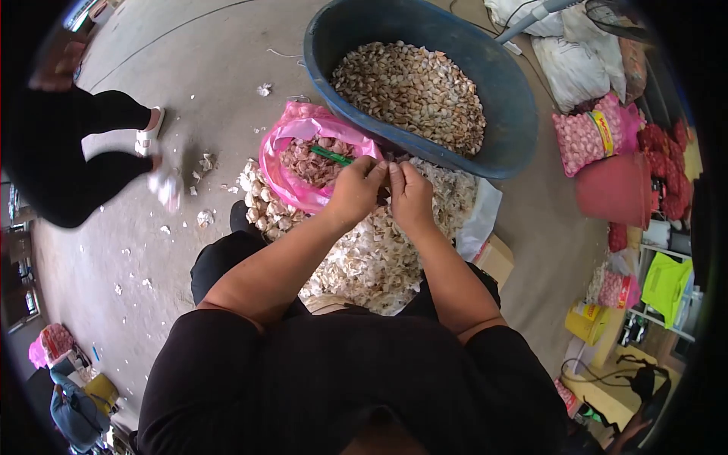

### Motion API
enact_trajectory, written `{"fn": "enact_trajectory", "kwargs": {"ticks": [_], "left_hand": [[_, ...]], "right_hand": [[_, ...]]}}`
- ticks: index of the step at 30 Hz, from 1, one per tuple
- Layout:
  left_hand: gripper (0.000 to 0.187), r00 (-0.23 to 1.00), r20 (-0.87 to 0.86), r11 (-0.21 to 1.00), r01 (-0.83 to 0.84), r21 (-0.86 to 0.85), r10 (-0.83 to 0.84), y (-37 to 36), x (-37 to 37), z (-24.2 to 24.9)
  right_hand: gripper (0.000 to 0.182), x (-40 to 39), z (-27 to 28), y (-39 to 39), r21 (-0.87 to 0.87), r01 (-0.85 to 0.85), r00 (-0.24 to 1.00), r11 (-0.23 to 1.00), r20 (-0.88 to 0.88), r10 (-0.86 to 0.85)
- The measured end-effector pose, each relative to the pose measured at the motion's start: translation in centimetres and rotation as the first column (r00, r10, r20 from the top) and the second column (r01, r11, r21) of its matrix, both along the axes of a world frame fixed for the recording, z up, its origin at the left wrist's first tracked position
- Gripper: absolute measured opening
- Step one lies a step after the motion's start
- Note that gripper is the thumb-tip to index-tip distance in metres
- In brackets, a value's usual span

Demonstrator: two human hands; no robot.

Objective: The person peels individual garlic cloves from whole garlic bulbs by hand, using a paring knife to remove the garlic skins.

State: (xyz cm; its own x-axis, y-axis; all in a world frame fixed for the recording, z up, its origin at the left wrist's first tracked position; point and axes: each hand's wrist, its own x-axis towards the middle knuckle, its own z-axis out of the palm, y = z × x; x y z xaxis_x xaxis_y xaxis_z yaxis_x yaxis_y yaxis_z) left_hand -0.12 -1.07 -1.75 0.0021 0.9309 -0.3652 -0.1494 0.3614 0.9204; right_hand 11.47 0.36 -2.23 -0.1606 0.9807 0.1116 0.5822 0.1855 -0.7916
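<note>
My left hand is closed, and a slim green tool sticks out from its fingers over the pink bag. Its thumb and fingertips meet those of my right hand, which is closed in a pinch. What the right fingertips hold is hidden; I cannot tell what it is. Below and left, the open pink plastic bag contains reddish garlic cloves. Whole garlic bulbs lie beside it. Under my forearms spreads a heap of pale garlic skins and pieces.
A big blue tub of loose garlic cloves stands ahead. On the left a person stands on the floor. At right are a red bucket, a mesh garlic bag and a yellow bucket. Scraps dot the concrete floor.
</note>
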Motion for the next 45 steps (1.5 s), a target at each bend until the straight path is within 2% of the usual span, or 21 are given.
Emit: {"fn": "enact_trajectory", "kwargs": {"ticks": [1, 3, 6, 9, 12, 13, 16, 21, 22, 24, 25, 28, 29, 30, 31, 32, 34, 37, 40, 41, 45], "left_hand": [[0.028, 0.997, -0.069, 0.999, -0.034, 0.016, 0.035, -0.3, 0.3, 1.5], [0.031, 0.978, -0.191, 0.99, -0.057, 0.13, 0.081, -0.3, 0.5, -0.1], [0.033, 0.951, -0.275, 0.981, -0.097, 0.171, 0.142, -0.6, 0.9, -0.8], [0.029, 0.925, -0.314, 0.963, -0.144, 0.227, 0.212, -0.8, 1.4, -0.2], [0.022, 0.987, -0.025, 0.985, -0.159, 0.073, 0.161, -1.0, 1.5, 0.0], [0.021, 0.986, -0.029, 0.978, -0.156, 0.14, 0.162, -1.1, 1.6, 0.8], [0.02, 0.986, 0.06, 0.985, -0.16, 0.067, 0.156, -1.2, 1.8, 0.5], [0.02, 0.982, -0.027, 0.971, -0.178, 0.16, 0.185, -1.2, 2.1, -0.3], [0.02, 0.979, 0.072, 0.98, -0.194, 0.048, 0.19, -1.3, 2.2, 0.3], [0.021, 0.938, 0.258, 0.966, -0.189, -0.175, 0.23, -1.4, 2.0, 2.2], [0.022, 0.92, 0.316, 0.966, -0.179, -0.184, 0.231, -1.3, 2.1, 2.6], [0.023, 0.869, 0.462, 0.967, -0.064, -0.246, 0.175, -0.6, 0.7, 1.8], [0.028, 0.871, 0.469, 0.966, -0.026, -0.256, 0.148, -0.4, 0.3, 1.7], [0.029, 0.894, 0.428, 0.968, -0.026, -0.249, 0.134, -0.3, 0.2, 1.7], [0.03, 0.915, 0.385, 0.97, -0.025, -0.244, 0.12, -0.3, 0.1, 1.7], [0.03, 0.934, 0.342, 0.971, -0.021, -0.239, 0.104, -0.2, 0.1, 1.7], [0.029, 0.893, 0.417, 0.963, -0.06, -0.265, 0.17, -0.2, 0.2, 1.5], [0.025, 0.836, 0.505, 0.958, -0.08, -0.275, 0.215, -0.1, 0.0, 0.0], [0.025, 0.811, 0.527, 0.953, -0.116, -0.282, 0.254, -0.1, 0.5, -0.1], [0.026, 0.807, 0.525, 0.949, -0.134, -0.286, 0.272, -0.1, 0.7, 0.1], [0.027, 0.965, 0.262, 0.99, 0.066, -0.125, -0.032, 0.0, -0.7, 0.9]], "right_hand": [[0.021, 0.0, 0.1, 0.0, 0.06, -0.006, 0.998, 0.998, 0.063, 0.002], [0.02, -0.3, 1.1, -0.3, 0.194, -0.056, 0.988, 0.979, 0.155, 0.026], [0.022, -0.7, 0.9, -0.7, 0.219, -0.094, 0.975, 0.971, 0.218, 0.046], [0.023, -0.8, 1.2, -0.7, 0.202, -0.061, 0.998, 0.977, 0.027, 0.057], [0.023, -0.5, 1.3, -0.8, 0.133, -0.046, 0.992, 0.99, -0.107, 0.06], [0.023, -0.4, 1.4, -0.9, 0.097, -0.037, 0.988, 0.995, -0.146, 0.051], [0.023, -0.3, 1.5, -1.0, 0.058, -0.025, 0.979, 0.998, -0.202, 0.036], [0.023, 0.0, 1.2, -1.4, 0.022, -0.019, 0.978, 1.0, -0.207, 0.023], [0.024, 0.0, 1.2, -1.4, 0.002, -0.02, 0.975, 1.0, -0.223, 0.02], [0.025, 0.9, -0.4, -0.4, -0.192, 0.046, 0.937, 0.98, -0.333, -0.109], [0.026, 1.5, -0.9, 0.2, -0.291, 0.068, 0.909, 0.954, -0.377, -0.18], [0.03, 3.2, -0.4, 1.9, -0.263, 0.06, 0.93, 0.963, -0.336, -0.15], [0.031, 3.9, 0.5, 2.3, -0.187, 0.056, 0.993, 0.981, -0.091, -0.074], [0.031, 4.5, 1.4, 2.7, -0.114, 0.034, 0.986, 0.993, 0.165, -0.015], [0.03, 5.2, 0.4, 2.5, -0.146, 0.078, 0.966, 0.986, 0.255, -0.038], [0.029, 5.5, -0.2, 2.4, -0.021, 0.05, 0.93, 0.999, 0.366, -0.039], [0.028, 5.7, -0.3, 2.0, 0.214, -0.048, 0.819, 0.976, 0.568, -0.084], [0.022, 3.5, 1.7, 1.2, 0.036, -0.017, 0.958, 0.999, 0.286, 0.006], [0.023, 2.1, 1.7, 0.0, -0.075, -0.187, 0.965, 0.979, -0.201, 0.169], [0.023, 2.0, 2.1, -0.1, -0.084, -0.192, 0.968, 0.978, -0.18, 0.174], [0.025, 2.5, 2.7, 0.3, -0.151, -0.192, 0.971, 0.97, -0.171, 0.166]]}}
